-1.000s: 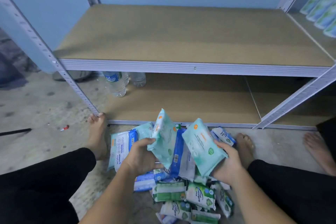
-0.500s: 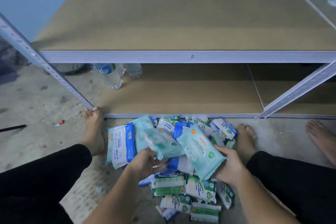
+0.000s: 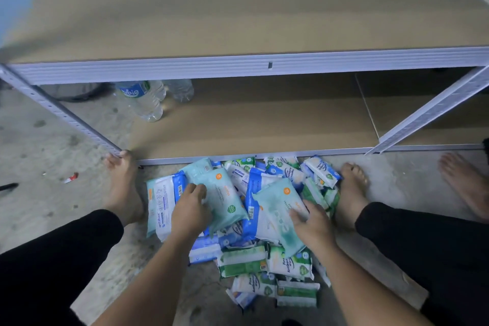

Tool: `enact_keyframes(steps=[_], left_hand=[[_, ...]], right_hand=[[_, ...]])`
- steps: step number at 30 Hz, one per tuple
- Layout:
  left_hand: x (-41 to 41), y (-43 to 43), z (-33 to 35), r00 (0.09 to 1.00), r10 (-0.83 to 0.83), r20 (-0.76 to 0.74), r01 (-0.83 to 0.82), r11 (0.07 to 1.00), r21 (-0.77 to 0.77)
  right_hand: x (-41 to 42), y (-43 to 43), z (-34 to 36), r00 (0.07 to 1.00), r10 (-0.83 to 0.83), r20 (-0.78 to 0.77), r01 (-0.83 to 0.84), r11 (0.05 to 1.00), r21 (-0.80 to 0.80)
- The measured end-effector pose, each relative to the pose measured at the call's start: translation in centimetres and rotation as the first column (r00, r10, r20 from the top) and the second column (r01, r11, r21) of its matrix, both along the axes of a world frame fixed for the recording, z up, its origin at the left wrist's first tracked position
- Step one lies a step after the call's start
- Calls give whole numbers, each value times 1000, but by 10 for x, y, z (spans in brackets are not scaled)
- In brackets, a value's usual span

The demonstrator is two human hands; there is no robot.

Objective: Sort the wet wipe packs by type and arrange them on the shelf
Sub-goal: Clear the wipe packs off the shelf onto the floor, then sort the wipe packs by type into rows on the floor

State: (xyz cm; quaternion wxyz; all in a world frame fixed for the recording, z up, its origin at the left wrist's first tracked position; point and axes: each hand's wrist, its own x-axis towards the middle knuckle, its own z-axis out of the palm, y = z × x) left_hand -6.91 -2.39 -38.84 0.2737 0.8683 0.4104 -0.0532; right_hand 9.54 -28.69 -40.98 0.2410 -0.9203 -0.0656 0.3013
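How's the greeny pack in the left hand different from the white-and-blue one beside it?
The teal pack is all teal with an orange dot; the antabax pack is white, blue-edged. The left hand grips the teal pack; the antabax pack lies on the floor. Both are wipes.

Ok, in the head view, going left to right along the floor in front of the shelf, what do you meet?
A red scrap, left foot, blue-and-white antabax pack, left hand, the teal pack it grips, second teal pack, right hand gripping it, right foot, another bare foot.
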Motion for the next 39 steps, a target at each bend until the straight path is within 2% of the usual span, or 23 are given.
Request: enact_keyframes(steps=[2,4,5,8,12,16,19,23,25,27,30,32,35,39], left_hand=[[5,10,0,958,-285,-20,283,956,-70],[11,13,2,839,-499,-218,491,866,-94],[14,13,2,764,-553,-332,572,819,-49],[22,12,-1,628,-578,-522,714,694,92],[32,17,-6,574,-563,-594,777,603,179],[38,20,-3,556,-604,-571,806,560,192],[38,30,0,597,-609,-522,768,622,152],[39,49,8,833,-527,-170,550,822,147],[46,65,13,895,-445,-23,437,868,237],[56,87,17,922,-381,63,348,891,293],[73,125,19,937,-350,0,319,855,408],[83,149,13,948,-312,-60,308,854,420],[96,181,-9,960,-258,-108,280,892,355],[102,193,-46,959,-243,-146,277,911,305]], right_hand=[[-9,6,6,997,76,25,-72,990,-119],[-16,13,12,994,111,-24,-113,973,-201],[-19,15,13,993,107,-52,-116,966,-231],[-25,23,10,996,84,-32,-90,959,-269],[-25,33,17,996,84,31,-70,948,-311],[-24,32,28,991,94,100,-61,956,-288],[-21,34,42,982,45,181,-10,981,-194],[-6,53,56,942,-53,331,58,998,-6],[11,70,58,914,-19,404,3,999,42],[35,93,59,902,64,427,-80,997,20],[72,138,60,888,275,370,-228,959,-166],[94,169,52,860,387,331,-323,917,-235],[116,213,29,835,475,278,-419,876,-239],[112,247,-6,819,505,274,-474,863,-175]])
